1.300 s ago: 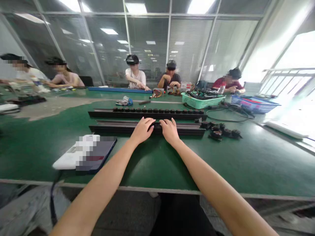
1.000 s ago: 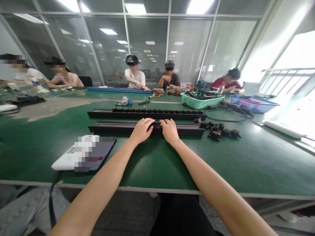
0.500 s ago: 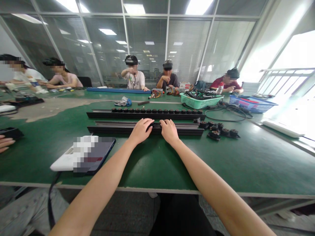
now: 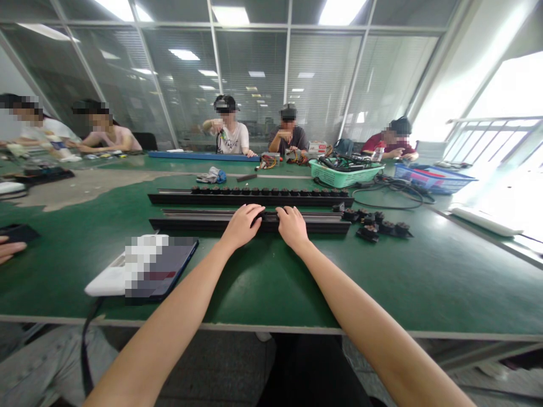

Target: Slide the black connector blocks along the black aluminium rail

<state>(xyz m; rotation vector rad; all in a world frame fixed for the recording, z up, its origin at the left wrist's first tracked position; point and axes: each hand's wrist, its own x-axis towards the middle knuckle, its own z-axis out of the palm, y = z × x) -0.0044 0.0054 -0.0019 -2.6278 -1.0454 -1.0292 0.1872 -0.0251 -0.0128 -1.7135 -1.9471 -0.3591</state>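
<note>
A long black power strip housing (image 4: 190,225) lies crosswise on the table in front of me, with a grey metal channel along its top. My left hand (image 4: 244,225) is closed over its middle, the thumb on the near side. A small dark part shows at those fingertips, too hidden to name. Just to the right, my right hand (image 4: 292,224) grips the same housing with bent fingers. Behind it lies a second black housing (image 4: 246,200), parallel and apart, bearing a row of several round black sockets (image 4: 271,191). Loose black socket modules (image 4: 377,220) are heaped by the right end.
A white device and a dark tablet (image 4: 180,265) lie at the near left. Farther back are a green basket (image 4: 345,175) of cables, a blue basket (image 4: 436,180) and a grey-blue glove (image 4: 212,176). Another person's hand (image 4: 11,249) is at the left edge; several people sit around the table.
My hands stay almost in place on the housing. The view has shifted very slightly. At the far side, a co-worker's raised hand has moved a little lower and left.
</note>
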